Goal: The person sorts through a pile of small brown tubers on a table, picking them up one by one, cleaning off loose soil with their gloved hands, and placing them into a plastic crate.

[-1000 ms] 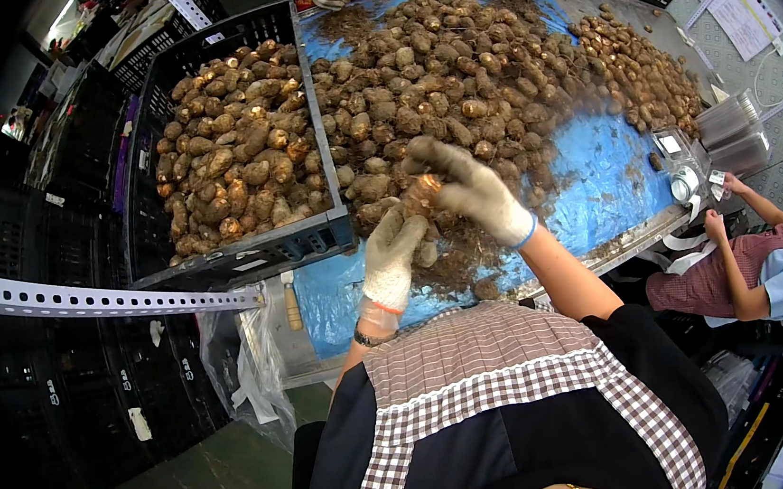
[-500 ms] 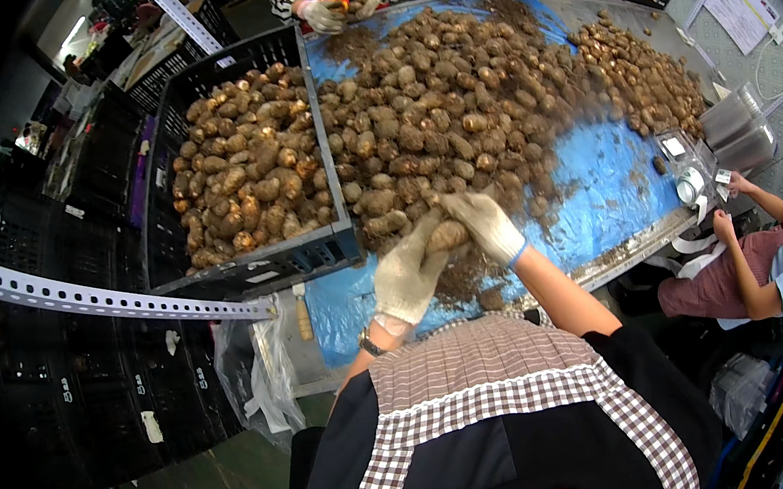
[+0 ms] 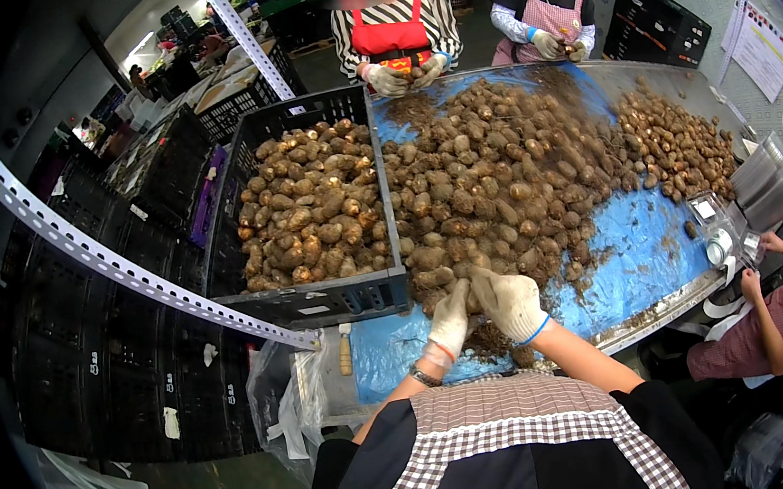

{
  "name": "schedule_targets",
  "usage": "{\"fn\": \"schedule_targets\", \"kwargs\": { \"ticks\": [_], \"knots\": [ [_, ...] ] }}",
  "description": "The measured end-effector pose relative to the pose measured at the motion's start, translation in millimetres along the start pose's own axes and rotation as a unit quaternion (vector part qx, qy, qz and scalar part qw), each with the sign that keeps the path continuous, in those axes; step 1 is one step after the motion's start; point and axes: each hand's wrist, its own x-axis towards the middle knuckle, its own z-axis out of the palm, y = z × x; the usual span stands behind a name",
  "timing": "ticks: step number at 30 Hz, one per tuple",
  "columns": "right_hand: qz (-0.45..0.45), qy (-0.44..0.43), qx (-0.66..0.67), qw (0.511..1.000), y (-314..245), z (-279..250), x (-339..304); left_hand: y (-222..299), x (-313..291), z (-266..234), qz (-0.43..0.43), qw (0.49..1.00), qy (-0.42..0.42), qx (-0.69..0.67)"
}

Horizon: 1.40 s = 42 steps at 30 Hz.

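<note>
Both my hands wear pale knit gloves and meet at the near edge of a big heap of small, soil-covered taro corms point(image 3: 489, 177). My left hand point(image 3: 450, 324) and my right hand point(image 3: 510, 304) close from either side on one brown taro point(image 3: 473, 301), mostly hidden by the gloves. The fingertips touch or nearly touch the heap's front edge. Left of my hands stands a black plastic crate point(image 3: 389, 206) filled with taro corms point(image 3: 311, 205), some showing pale cut ends.
Blue plastic sheeting point(image 3: 644, 237) covers the table. A smaller corm pile point(image 3: 671, 139) lies far right, near a scale point(image 3: 720, 246). A wooden-handled tool point(image 3: 345, 352) rests by the crate. A perforated metal post point(image 3: 128, 277) stands left. Co-workers stand across the table and at right.
My view has tilted up, showing more of the people across the table. My hands have turned and drawn closer around the taro, which shows less now.
</note>
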Motion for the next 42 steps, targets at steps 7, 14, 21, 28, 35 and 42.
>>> {"fn": "schedule_targets", "kwargs": {
  "ticks": [7, 14, 21, 28, 35, 42],
  "knots": [
    [0.08, -0.025, 0.094, 0.992, 12, 22, -6, -11, -14, 18, 0.203, 0.954, 0.13, 0.177],
    [0.421, -0.232, 0.66, 0.578, 40, 27, -18, 17, -35, 33, 0.417, 0.813, 0.108, 0.391],
    [0.029, -0.097, -0.034, 0.994, 19, 9, -7, -25, 5, 9, 0.238, 0.889, 0.036, 0.388],
    [0.016, -0.054, 0.002, 0.998, 19, 29, -12, -45, 31, -24, 0.231, 0.887, -0.027, 0.398],
    [0.328, -0.165, 0.565, 0.739, 62, 65, -21, 14, -8, 23, 0.466, 0.707, 0.126, 0.517],
    [-0.091, -0.079, -0.076, 0.99, 19, 5, -1, -39, 38, -21, -0.059, 0.992, -0.034, 0.103]
  ]
}}
